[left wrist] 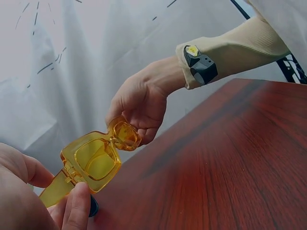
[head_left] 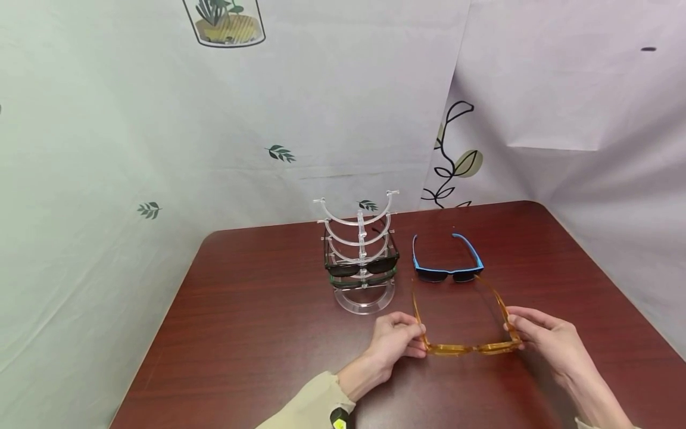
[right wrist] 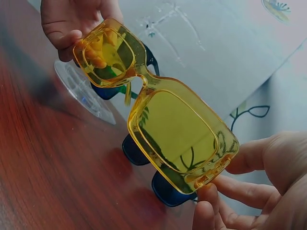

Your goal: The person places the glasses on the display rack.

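Observation:
Yellow-framed sunglasses (head_left: 451, 349) are held between both hands low over the table, temples unfolded and pointing away from me. My left hand (head_left: 395, 341) pinches them at the left hinge, and my right hand (head_left: 549, 342) grips the right temple close to its hinge. In the right wrist view the yellow lenses (right wrist: 177, 129) face the camera. Beyond them, blue-and-black sunglasses (head_left: 449, 274) lie on the table with temples open. To the left stands a clear display rack (head_left: 364, 307); black sunglasses (head_left: 361, 268) sit on it above a green-trimmed pair (head_left: 351, 283).
The dark red wooden table (head_left: 252, 328) has rounded far corners. A pale cloth (head_left: 343, 107) printed with leaves hangs behind it and along the sides. The rack's upper curved arms (head_left: 356, 223) hold no glasses. A black band with a yellow mark (head_left: 340, 417) circles my left wrist.

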A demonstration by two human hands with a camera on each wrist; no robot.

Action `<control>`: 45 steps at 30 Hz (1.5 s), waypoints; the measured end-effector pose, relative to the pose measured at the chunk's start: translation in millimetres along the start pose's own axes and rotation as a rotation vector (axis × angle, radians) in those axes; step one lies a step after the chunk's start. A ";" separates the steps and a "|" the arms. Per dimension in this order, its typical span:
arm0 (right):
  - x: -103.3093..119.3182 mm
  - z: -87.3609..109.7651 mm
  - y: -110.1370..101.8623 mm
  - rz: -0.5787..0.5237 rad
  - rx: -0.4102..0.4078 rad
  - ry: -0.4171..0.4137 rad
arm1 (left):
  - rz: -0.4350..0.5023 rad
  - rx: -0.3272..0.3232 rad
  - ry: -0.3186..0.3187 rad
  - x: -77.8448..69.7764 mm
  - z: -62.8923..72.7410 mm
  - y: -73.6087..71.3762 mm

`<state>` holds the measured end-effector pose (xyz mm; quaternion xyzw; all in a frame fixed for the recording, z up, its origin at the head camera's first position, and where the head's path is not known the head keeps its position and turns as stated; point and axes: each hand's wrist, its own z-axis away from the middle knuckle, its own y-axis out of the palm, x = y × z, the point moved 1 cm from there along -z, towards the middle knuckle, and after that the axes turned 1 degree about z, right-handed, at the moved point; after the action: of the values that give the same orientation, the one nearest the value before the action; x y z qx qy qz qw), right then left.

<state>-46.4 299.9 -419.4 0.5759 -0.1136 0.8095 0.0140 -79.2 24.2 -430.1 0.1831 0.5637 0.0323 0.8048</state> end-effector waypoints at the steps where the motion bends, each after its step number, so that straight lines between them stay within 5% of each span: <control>1: 0.8 0.6 0.1 -0.004 0.000 -0.005 | 0.001 0.001 0.005 -1.0 0.9 -0.2; 45: 30.3 23.0 13.6 -0.147 0.038 -0.180 | 0.052 -0.009 0.141 -39.0 41.0 -4.5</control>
<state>-37.3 278.8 -386.2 0.6533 -0.0563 0.7532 0.0522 -56.3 -0.6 -384.4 0.1911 0.6137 0.0683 0.7630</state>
